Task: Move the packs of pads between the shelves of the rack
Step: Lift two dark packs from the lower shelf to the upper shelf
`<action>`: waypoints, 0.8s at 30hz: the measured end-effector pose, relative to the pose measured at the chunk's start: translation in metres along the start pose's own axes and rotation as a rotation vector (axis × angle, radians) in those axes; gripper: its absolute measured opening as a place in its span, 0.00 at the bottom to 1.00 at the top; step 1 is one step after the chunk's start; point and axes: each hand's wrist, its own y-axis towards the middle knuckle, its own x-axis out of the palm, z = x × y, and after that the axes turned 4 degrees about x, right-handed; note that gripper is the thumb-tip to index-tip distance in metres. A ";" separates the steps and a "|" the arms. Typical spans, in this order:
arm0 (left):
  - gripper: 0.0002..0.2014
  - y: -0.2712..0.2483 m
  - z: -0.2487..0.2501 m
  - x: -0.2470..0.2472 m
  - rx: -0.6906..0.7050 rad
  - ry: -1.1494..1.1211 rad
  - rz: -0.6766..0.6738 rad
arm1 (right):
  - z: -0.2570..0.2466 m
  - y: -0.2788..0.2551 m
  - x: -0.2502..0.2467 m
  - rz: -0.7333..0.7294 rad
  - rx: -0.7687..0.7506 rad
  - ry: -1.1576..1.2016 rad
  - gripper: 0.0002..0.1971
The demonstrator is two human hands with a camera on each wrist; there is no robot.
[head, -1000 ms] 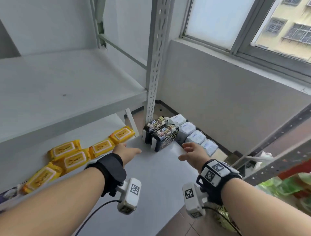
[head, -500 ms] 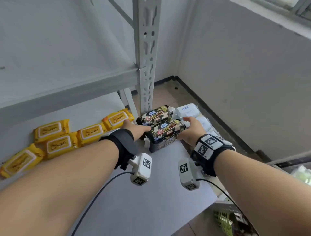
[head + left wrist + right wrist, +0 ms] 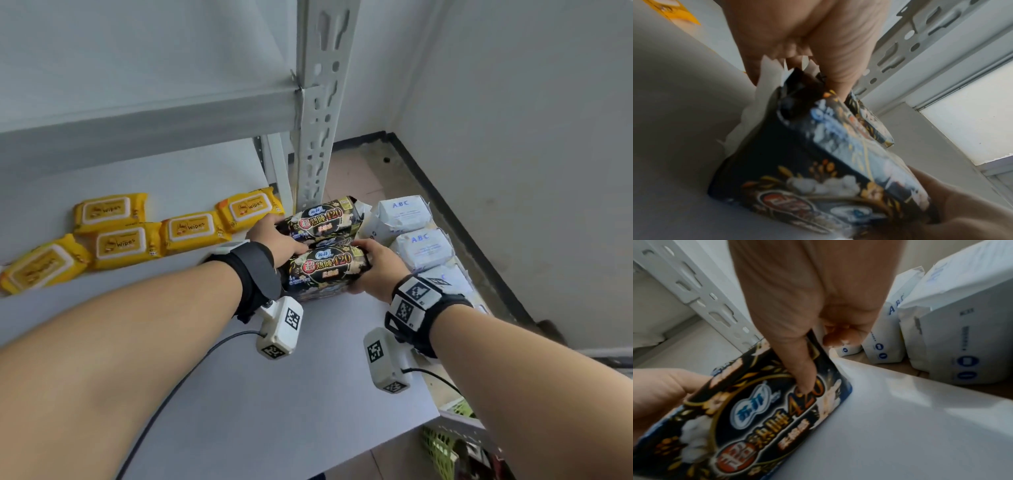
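Observation:
Two black packs of pads stand side by side on the lower shelf (image 3: 274,394) beside the rack post (image 3: 318,102). I hold the near black pack (image 3: 325,270) (image 3: 818,170) (image 3: 748,410) by its two ends. My left hand (image 3: 274,240) (image 3: 807,40) grips the left end, its thumb lying between the two packs. My right hand (image 3: 376,270) (image 3: 797,305) grips the right end, thumb on the printed top. The far black pack (image 3: 322,219) (image 3: 869,123) stands just behind, untouched by my right hand. The pack's base looks down on the shelf.
Several white ABC packs (image 3: 400,212) (image 3: 962,337) line up to the right of the black packs. Yellow wipes packs (image 3: 191,229) lie at the shelf's back left. The upper shelf's edge (image 3: 137,123) hangs above. A green basket (image 3: 442,448) sits below right.
Both hands reached forward from open in mid-air to the near black pack and now grip its ends. The head view has dropped and moved closer to the shelf.

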 end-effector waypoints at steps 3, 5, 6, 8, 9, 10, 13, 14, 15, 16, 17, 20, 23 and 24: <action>0.39 -0.004 -0.012 -0.009 0.015 0.002 0.026 | 0.001 -0.002 0.007 -0.093 -0.025 0.126 0.43; 0.40 -0.003 -0.019 -0.013 0.063 0.030 0.032 | -0.001 -0.002 0.011 -0.144 -0.067 0.148 0.39; 0.40 -0.003 -0.021 -0.015 0.097 0.058 0.021 | -0.002 -0.002 0.014 -0.156 -0.090 0.137 0.36; 0.40 -0.002 -0.025 -0.015 0.148 0.121 -0.004 | -0.003 -0.001 0.019 -0.167 -0.116 0.130 0.28; 0.39 -0.002 -0.027 -0.014 0.157 0.130 -0.010 | -0.003 -0.002 0.022 -0.178 -0.117 0.147 0.26; 0.38 -0.003 -0.031 -0.013 0.157 0.118 -0.016 | -0.002 -0.002 0.024 -0.197 -0.110 0.182 0.25; 0.34 -0.010 -0.043 -0.018 0.127 0.010 -0.014 | 0.001 -0.005 0.025 -0.260 -0.055 0.292 0.25; 0.34 -0.014 -0.048 -0.022 0.104 -0.029 -0.005 | 0.001 -0.007 0.024 -0.280 -0.031 0.326 0.24; 0.33 -0.017 -0.052 -0.028 0.078 -0.059 0.008 | -0.001 -0.008 0.024 -0.302 0.000 0.369 0.23; 0.34 -0.021 -0.057 -0.035 0.049 -0.087 0.025 | -0.004 -0.011 0.024 -0.329 0.034 0.414 0.21; 0.34 -0.025 -0.061 -0.044 0.015 -0.122 0.048 | -0.009 -0.014 0.024 -0.357 0.062 0.446 0.19; 0.32 -0.041 -0.078 -0.073 -0.119 -0.337 0.134 | -0.030 -0.027 0.027 -0.436 0.103 0.519 0.16; 0.24 -0.068 -0.096 -0.103 -0.237 -0.600 0.195 | -0.062 -0.041 0.024 -0.483 0.099 0.606 0.13; 0.22 -0.079 -0.100 -0.113 -0.265 -0.675 0.213 | -0.074 -0.047 0.022 -0.494 0.084 0.623 0.12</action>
